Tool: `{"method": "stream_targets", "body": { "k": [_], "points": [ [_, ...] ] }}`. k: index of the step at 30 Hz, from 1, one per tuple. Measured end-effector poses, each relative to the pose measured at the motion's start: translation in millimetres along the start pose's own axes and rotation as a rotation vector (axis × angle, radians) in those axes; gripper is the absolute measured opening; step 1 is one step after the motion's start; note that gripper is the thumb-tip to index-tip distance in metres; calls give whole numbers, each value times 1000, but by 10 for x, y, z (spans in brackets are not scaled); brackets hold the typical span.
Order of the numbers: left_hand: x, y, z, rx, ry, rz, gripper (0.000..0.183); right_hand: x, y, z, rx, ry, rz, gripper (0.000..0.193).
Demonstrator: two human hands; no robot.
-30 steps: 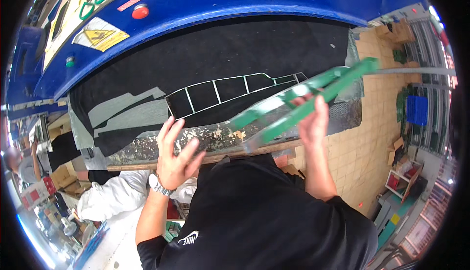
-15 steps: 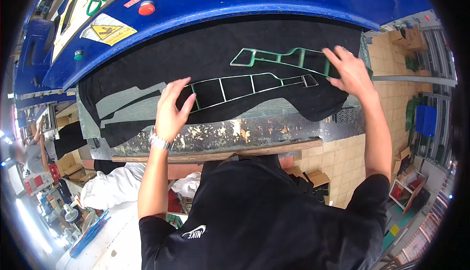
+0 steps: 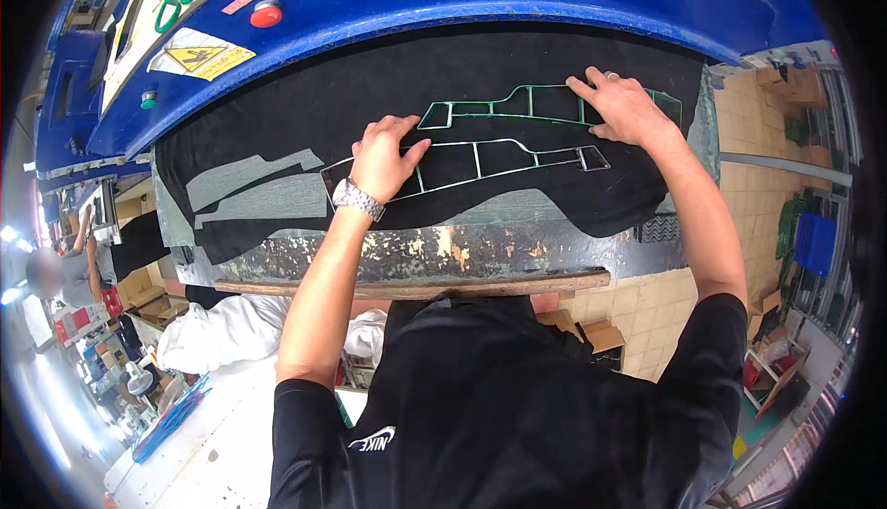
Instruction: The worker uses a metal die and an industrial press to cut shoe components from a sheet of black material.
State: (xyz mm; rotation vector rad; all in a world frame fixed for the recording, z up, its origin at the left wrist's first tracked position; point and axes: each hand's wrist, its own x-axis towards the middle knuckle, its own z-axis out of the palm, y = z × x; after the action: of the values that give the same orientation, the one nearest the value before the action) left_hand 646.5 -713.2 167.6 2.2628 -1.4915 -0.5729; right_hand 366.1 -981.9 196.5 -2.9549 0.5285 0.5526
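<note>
Two narrow, ladder-like frames lie on one black cloth (image 3: 370, 75): the green upper frame (image 3: 530, 101) sits farther from the body, and the pale lower frame (image 3: 478, 160) lies just below it, the two near each other and roughly side by side. One red button (image 3: 266, 15), two green buttons (image 3: 149, 100) and one warning sign (image 3: 200, 54) are on the blue machine (image 3: 388, 6) beyond. Of the two hands, the right hand (image 3: 633, 107), with one ring (image 3: 613, 76), holds the upper frame near its right end, fingers at the far edge and thumb at the near edge. The left hand (image 3: 383, 158), above one wristwatch (image 3: 358, 199), is half open over the lower frame's left part, its fingertips close by the upper frame's left tip; whether they touch it, I cannot tell.
</note>
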Motion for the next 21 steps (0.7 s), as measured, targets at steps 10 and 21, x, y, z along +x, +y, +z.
{"method": "stream_targets", "body": {
  "k": [10, 21],
  "points": [
    [108, -350, 27, -108, 87, -76, 28, -517, 196, 168, 272, 380, 136, 84],
    [146, -34, 147, -26, 33, -148, 36, -1453, 596, 1249, 628, 756, 631, 57]
  ]
}}
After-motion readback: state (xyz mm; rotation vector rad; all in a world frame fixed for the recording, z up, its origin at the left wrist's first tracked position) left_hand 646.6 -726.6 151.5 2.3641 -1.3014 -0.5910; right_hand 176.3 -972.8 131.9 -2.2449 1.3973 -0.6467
